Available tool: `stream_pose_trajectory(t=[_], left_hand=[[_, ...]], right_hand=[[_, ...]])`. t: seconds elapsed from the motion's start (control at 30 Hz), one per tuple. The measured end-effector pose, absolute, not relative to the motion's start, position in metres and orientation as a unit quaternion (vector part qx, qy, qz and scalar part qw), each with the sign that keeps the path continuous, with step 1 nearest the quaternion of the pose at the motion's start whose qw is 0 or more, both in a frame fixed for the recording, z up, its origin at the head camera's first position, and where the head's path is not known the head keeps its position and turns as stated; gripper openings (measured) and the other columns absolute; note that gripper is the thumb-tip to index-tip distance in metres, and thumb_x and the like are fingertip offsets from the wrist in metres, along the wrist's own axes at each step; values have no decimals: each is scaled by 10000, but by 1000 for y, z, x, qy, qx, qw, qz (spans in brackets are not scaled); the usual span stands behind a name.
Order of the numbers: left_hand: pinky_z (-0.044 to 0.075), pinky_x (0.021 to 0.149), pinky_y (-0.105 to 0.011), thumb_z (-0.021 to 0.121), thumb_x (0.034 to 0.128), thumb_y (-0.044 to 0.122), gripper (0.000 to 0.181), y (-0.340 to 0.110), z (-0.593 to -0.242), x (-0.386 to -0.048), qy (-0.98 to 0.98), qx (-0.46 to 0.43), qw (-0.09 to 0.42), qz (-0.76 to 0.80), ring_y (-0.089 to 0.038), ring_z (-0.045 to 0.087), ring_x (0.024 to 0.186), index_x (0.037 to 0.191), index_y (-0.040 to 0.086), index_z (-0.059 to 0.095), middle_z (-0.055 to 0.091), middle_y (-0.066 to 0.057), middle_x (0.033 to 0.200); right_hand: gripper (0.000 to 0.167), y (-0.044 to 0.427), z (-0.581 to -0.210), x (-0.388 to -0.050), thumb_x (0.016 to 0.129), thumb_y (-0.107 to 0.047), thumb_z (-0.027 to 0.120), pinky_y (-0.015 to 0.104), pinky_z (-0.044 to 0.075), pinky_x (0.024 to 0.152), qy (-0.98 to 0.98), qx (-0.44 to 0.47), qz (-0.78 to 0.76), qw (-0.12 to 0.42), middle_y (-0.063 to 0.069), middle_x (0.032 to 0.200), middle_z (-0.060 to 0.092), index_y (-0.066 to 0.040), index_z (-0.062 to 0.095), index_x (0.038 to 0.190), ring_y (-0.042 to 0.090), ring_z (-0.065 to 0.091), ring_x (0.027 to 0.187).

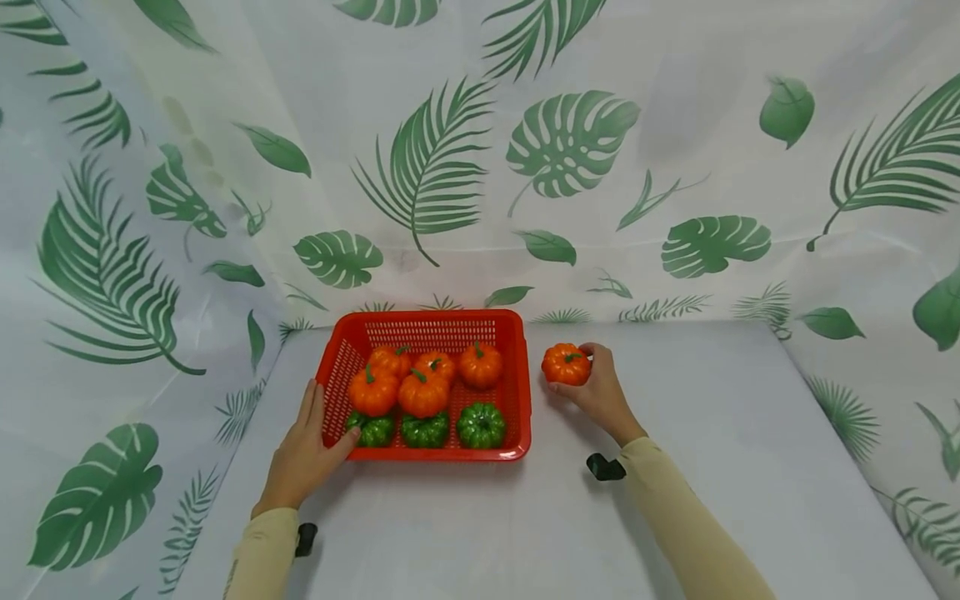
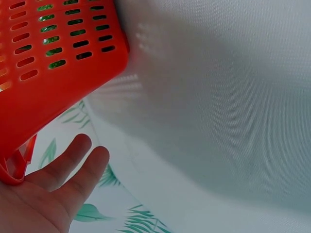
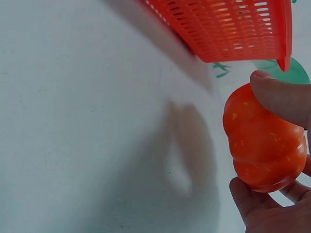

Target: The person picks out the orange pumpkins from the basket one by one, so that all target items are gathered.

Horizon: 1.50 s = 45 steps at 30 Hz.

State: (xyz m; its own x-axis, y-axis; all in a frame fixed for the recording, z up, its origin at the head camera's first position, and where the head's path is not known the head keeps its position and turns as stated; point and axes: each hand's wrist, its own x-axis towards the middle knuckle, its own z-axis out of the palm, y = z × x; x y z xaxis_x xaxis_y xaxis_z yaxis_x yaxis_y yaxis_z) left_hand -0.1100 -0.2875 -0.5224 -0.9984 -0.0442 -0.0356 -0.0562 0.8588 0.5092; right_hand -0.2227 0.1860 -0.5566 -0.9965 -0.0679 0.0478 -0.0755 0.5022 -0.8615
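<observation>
To the right of a red plastic basket [image 1: 517, 454], my right hand [image 1: 600, 392] grips a small orange pumpkin [image 1: 566, 364] with a green stem. The right wrist view shows the thumb on one side of this pumpkin [image 3: 262, 141] and fingers on the other, apart from the basket [image 3: 228, 29]. My left hand [image 1: 303, 458] rests at the basket's left side, thumb over the rim near the front corner. Its fingers [image 2: 80, 170] are straight in the left wrist view. Inside the basket lie several orange pumpkins [image 1: 424, 393] and three green pumpkins [image 1: 481, 426] along the front.
A white table [image 1: 450, 533] carries the basket. Behind and beside it hangs a white sheet [image 1: 465, 50] printed with green leaves. Dark small pieces [image 1: 604, 467] show near both wrists. The basket's slotted wall [image 2: 53, 53] stands close to the left hand.
</observation>
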Motion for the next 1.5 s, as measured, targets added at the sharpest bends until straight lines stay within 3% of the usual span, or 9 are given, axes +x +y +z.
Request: stream_pose_trajectory(t=[0.43, 0.77, 1.0, 1.3, 1.5], left_hand=[[443, 1043, -748, 620, 1027, 570, 1056, -287, -525, -110, 964, -20, -9, 266, -562, 419, 1451, 1717, 36, 26, -7, -113, 1800], [453, 1036, -743, 623, 1026, 563, 1050, -287, -526, -110, 962, -21, -11, 271, -559, 428, 1447, 1718, 37, 33, 6, -122, 1798], [446, 1045, -742, 626, 1026, 559, 1052, -287, -526, -110, 962, -24, -5, 273, -562, 421, 1450, 1718, 36, 31, 0, -117, 1799], [424, 1073, -734, 621, 1025, 572, 1053, -287, -525, -111, 961, -28, 1, 274, -561, 407, 1461, 1718, 39, 34, -7, -113, 1800], [414, 1078, -739, 617, 1027, 573, 1052, -286, -524, -110, 961, -30, 5, 275, -566, 392, 1466, 1717, 40, 28, -22, -104, 1800]], right_hand=[[837, 192, -565, -224, 904, -29, 829, 647, 332, 1201, -872, 61, 485, -38, 325, 1547, 377, 94, 317, 1555, 489, 396, 1423], [853, 197, -566, -225, 951, -76, 774, 664, 265, 1225, -880, 81, 459, -88, 268, 1661, 353, -17, 301, 1659, 483, 336, 1512], [896, 202, -563, -223, 959, -88, 711, 675, 224, 1233, -878, 76, 456, -121, 254, 1728, 238, -46, 217, 1705, 494, 259, 1553], [1005, 209, -566, -225, 917, -96, 729, 661, 211, 1237, -861, 71, 489, -120, 196, 1776, 114, -90, 138, 1729, 479, 153, 1600], [968, 212, -555, -224, 947, -191, 704, 686, 186, 1232, -857, 73, 502, -97, 187, 1785, 36, -105, 143, 1732, 463, 79, 1617]])
